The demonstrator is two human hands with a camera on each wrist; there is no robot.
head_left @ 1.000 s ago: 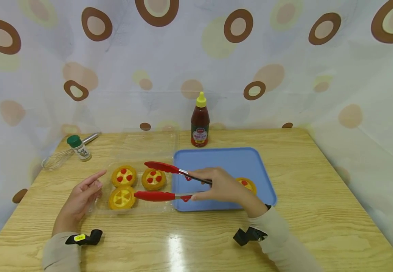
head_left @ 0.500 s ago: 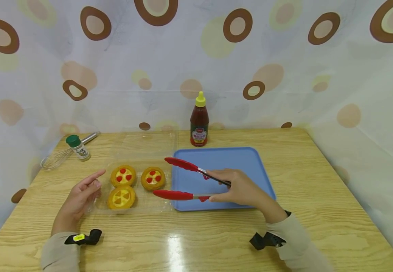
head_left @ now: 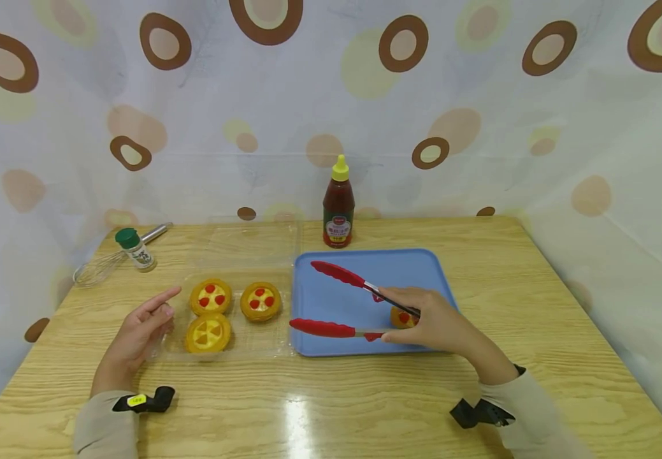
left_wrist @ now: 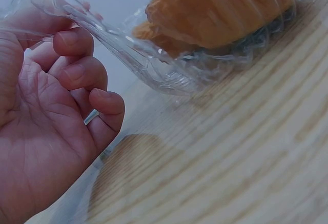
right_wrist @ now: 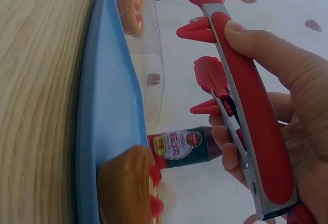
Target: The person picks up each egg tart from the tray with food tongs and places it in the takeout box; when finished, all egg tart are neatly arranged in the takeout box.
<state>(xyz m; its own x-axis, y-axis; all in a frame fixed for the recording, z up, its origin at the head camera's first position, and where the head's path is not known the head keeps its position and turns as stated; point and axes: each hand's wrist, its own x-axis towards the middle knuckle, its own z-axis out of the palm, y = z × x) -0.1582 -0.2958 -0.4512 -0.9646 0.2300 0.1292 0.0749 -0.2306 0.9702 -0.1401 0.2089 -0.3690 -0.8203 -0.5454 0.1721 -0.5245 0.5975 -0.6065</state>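
My right hand (head_left: 436, 322) grips a pair of red-tipped tongs (head_left: 322, 328) above the blue tray (head_left: 336, 299). The tongs' arms are spread, with nothing between their tips. Under the hand, partly hidden by it, an egg tart (right_wrist: 125, 185) with red toppings sits on the tray. To the left, my left hand (head_left: 136, 335) holds the side rim of a clear plastic container (left_wrist: 148, 70), its thumb and fingers at the edge. Inside lie two tarts with red toppings, one tart (head_left: 210, 297) at the back left and another tart (head_left: 260, 301) rightward, plus a yellow-topped tart (head_left: 208, 333) in front.
Behind the tray stands a sauce bottle (head_left: 339, 210) with a yellow cap. A green-capped shaker (head_left: 136, 250) leans on a whisk (head_left: 101, 268) at the back left. The container's clear lid (head_left: 244, 242) lies folded back toward the patterned curtain (head_left: 285, 95).
My right hand has moved rightward with the spread tongs, from over the container to over the tray. The left hand stays at the container's edge.
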